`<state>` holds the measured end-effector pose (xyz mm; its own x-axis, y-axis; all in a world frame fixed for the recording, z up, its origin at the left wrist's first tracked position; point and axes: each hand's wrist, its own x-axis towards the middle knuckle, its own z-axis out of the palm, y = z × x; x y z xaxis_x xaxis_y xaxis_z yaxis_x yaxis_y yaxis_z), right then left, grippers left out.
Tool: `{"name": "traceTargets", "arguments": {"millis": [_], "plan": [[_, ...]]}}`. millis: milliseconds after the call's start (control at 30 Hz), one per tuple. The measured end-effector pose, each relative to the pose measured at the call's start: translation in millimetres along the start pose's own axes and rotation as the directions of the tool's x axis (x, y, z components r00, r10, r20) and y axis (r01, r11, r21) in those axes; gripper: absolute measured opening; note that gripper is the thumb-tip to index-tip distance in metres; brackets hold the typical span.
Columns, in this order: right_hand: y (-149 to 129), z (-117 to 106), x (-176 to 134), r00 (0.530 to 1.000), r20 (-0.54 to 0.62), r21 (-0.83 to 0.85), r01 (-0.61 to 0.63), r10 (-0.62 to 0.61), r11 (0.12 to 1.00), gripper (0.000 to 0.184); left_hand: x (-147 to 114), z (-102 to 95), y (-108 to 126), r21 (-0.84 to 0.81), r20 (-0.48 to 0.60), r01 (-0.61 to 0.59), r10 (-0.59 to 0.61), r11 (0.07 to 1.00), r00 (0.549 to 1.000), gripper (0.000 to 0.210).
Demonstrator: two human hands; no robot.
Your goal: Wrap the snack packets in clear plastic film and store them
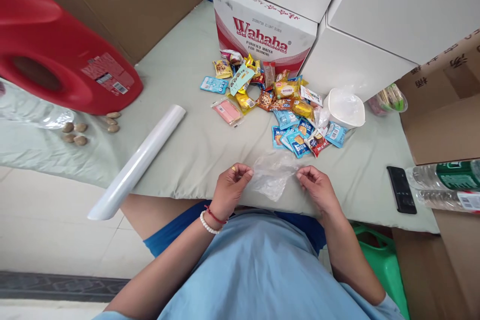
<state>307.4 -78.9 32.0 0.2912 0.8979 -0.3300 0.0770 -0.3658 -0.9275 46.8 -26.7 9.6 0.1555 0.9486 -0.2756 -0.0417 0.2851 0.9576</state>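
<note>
A thin clear plastic bag (273, 176) is stretched between my two hands just above the table's front edge. My left hand (233, 185) pinches its left side, fingers closed. On the opposite side, my right hand (318, 185) grips the bag between thumb and fingers. Beyond the bag lies a pile of wrapped snacks, with blue biscuit packets (299, 144) closest to my hands and yellow-wrapped cakes (287, 89) farther back. A pink wafer packet (227, 111) rests at the pile's left. The white bowl (345, 108) stands to the right of the pile.
A long roll of clear plastic (140, 160) lies at left, overhanging the table edge. Behind it are a red jug (63, 55) and several brown nuts (80, 140). A Wahaha carton (266, 27) stands at the back. The black phone (401, 190) and water bottles (459, 175) lie at right.
</note>
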Motion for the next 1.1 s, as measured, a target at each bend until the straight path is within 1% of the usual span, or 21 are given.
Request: {"name": "traceTargets", "arguments": {"millis": [67,100,167,233,300,367,400,467,533,600,633,700,800,867,967,1033,1100], "plan": [[-5.3,1.7,-1.7,0.998,-0.062,0.0,0.026,-0.026,1.0,0.045,-4.0,3.2,-0.9,0.041,0.023,-0.036,0.035,0.999,0.999,0.032],[-9.9,4.8,-3.1,0.998,-0.06,0.014,0.02,-0.02,1.0,0.046,-6.2,5.5,-0.8,0.061,0.039,-0.073,0.071,0.995,0.997,0.03],[-20.8,15.6,-5.6,1.0,0.009,0.053,-0.024,0.024,0.998,0.05,-10.7,10.5,0.8,0.093,0.083,-0.183,0.175,0.979,0.981,0.024],[-30.7,30.6,-6.8,0.994,0.102,0.064,-0.05,0.044,0.997,0.056,-15.2,15.4,3.9,0.118,0.134,-0.304,0.288,0.945,0.948,0.019],[-36.8,45.7,-6.2,0.985,0.173,0.037,-0.001,-0.006,0.999,0.056,-19.2,18.7,7.1,0.135,0.181,-0.386,0.36,0.913,0.915,0.016],[-38.5,56.6,-4.8,0.971,0.228,0.015,0.076,-0.078,0.997,0.049,-22.0,19.5,9.0,0.133,0.199,-0.403,0.374,0.906,0.906,0.016],[-38.2,59.5,-4.2,0.963,0.249,0.021,0.1,-0.102,0.995,0.045,-22.8,18.8,9.1,0.121,0.196,-0.384,0.357,0.916,0.913,0.017],[-36.6,60.2,-3.5,0.956,0.271,0.067,0.094,-0.109,0.993,0.041,-22.8,15.9,7.6,0.062,0.164,-0.294,0.281,0.954,0.945,0.02],[-35.1,55.5,-3.5,0.961,0.262,0.132,0.056,-0.09,0.99,0.039,-21.3,12.0,5.1,-0.037,0.11,-0.174,0.177,0.984,0.978,0.026],[-34.2,47.7,-3.7,0.969,0.235,0.183,0.032,-0.075,0.983,0.039,-18.9,8.4,3.4,-0.143,0.048,-0.081,0.089,0.986,0.995,0.032],[-33.8,43.1,-3.9,0.973,0.222,0.198,0.022,-0.067,0.98,0.039,-17.6,6.8,3.5,-0.187,0.019,-0.053,0.057,0.981,0.998,0.034],[-32.5,32.5,-4.4,0.981,0.189,0.215,0.0,-0.042,0.977,0.04,-15.3,3.6,6.0,-0.252,-0.026,-0.026,0.02,0.967,0.999,0.037],[-27.9,12.5,-5.2,0.991,0.133,0.221,-0.047,0.018,0.974,0.043,-11.6,-4.7,13.3,-0.29,-0.044,-0.015,0.002,0.957,0.999,0.041],[-23.4,-2.8,-5.6,0.994,0.101,0.22,-0.071,0.05,0.973,0.042,-7.9,-13.9,17.4,-0.273,-0.047,-0.015,0.002,0.962,0.999,0.042],[-17.5,-22.8,-5.5,0.995,0.067,0.193,-0.086,0.074,0.977,0.04,-0.1,-30.5,19.3,-0.17,-0.085,-0.027,0.013,0.985,0.996,0.042],[-15.5,-30.6,-4.6,0.996,0.051,0.161,-0.086,0.079,0.983,0.04,5.6,-40.1,18.7,-0.072,-0.127,-0.033,0.023,0.997,0.992,0.042],[-14.6,-32.8,-2.9,0.996,0.05,0.127,-0.08,0.074,0.989,0.041,10.5,-46.8,18.1,0.011,-0.163,-0.028,0.029,1.0,0.986,0.041]]}}
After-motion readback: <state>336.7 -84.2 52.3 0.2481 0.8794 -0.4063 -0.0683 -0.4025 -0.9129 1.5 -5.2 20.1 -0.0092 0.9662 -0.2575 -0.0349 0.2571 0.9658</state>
